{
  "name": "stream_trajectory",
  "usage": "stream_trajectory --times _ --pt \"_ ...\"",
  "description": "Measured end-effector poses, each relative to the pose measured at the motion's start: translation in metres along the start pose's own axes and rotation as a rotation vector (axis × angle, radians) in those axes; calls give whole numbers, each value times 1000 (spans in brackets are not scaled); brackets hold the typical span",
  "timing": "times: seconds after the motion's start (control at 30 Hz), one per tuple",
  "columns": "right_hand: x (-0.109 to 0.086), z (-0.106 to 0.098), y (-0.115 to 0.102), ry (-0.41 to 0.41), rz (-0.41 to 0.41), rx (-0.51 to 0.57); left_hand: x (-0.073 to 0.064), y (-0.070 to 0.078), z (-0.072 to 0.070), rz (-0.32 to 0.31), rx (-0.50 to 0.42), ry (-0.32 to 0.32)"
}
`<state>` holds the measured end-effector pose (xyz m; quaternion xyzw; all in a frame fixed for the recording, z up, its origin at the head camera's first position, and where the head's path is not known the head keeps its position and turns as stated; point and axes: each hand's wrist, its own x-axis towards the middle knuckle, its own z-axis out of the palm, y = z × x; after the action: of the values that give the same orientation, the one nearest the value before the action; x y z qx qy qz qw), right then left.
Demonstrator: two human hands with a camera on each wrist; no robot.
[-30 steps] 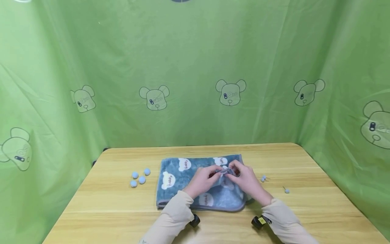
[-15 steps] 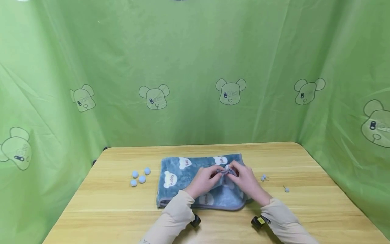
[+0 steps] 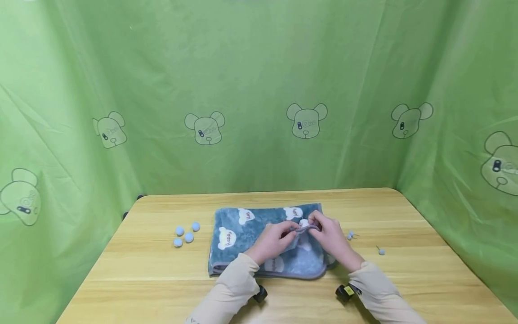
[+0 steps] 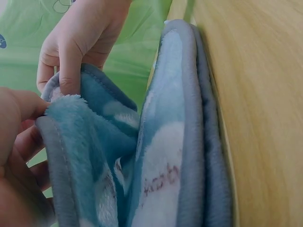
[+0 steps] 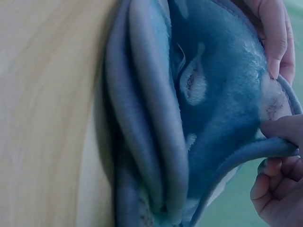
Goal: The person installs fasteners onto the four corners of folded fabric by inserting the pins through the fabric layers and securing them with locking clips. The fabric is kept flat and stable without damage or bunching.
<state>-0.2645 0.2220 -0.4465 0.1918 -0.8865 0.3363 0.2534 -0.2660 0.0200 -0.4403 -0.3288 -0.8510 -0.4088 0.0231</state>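
Left grip (image 3: 270,242) and right grip (image 3: 332,236) pinch the blanket (image 3: 243,234).

A plush blanket (image 3: 243,234), teal-blue with white bear-head patches carrying small dark lettering, lies folded in layers on the wooden table (image 3: 121,274). Grey binding runs along its edges, and the near right corner is rounded. Toward its right side, part of the bound edge is raised, bunched between the two hands, with a hollow of soft pile beneath. The left hand (image 3: 269,243) pinches this edge between thumb and fingers; the right hand (image 3: 331,236) pinches it just beside. The blanket's left part lies flat.
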Motion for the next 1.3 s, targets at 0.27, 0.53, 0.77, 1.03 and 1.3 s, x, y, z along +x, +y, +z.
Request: stream_trajectory --times 0.27,0.53,0.77,1.03,1.3 --pt "0 -1 1 1 -29 -13 0 3 -5 -3 32 -19" --pt "-1 -3 -1 -6 -46 -49 -7 4 -32 26 154 -56" --pt "-2 -3 -3 3 -88 -65 -30 -18 -80 19 319 -26" --pt "-1 -2 -3 -22 -79 -80 -59 -57 -133 -132 369 47" --pt "0 -1 -2 -24 -102 -70 -72 -109 -162 -295 390 111"
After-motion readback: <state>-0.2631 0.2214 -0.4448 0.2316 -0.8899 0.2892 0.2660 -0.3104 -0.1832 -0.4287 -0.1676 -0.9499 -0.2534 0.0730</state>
